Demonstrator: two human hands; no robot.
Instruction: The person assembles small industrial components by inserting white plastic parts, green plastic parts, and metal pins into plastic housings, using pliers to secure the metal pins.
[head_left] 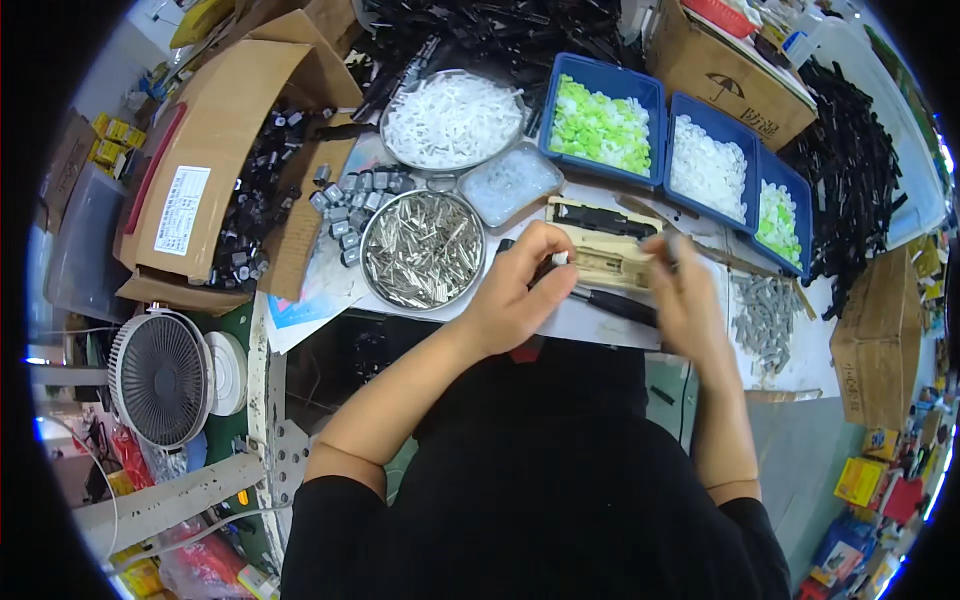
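At the far left of the frame a small fan [160,378] stands low beside the bench, and above it an open carton [215,160] spills dark parts [255,200] toward a cluster of grey blocks [345,205]. Just right of these, a round tin of metal pins [422,250] sits heaped, with a tin of white pieces [452,120] above it and a clear tray [510,185] between them; all look well stocked, so plenty of stock seems left to work through.

At centre, the left hand [515,290] is curled narrow, pinching a small white piece [560,258] at its fingertips and holding it against the left end of a beige jig [605,258]. A black part [605,220] lies along the jig's top and a black strip [615,305] lies below it on the white sheet. The right hand [685,300] is closed around a thin tool or pin at the jig's right end; what exactly it holds is too blurred to tell. Judging by this, one unit is mid-assembly, not yet lifted out.

To the right, three blue bins [655,100] hold green and white pieces, a patch of grey parts [765,315] lies near the right hand, and a black pile [850,170] fills the upper right. No clear stack of finished units shows, so overall progress cannot be judged.
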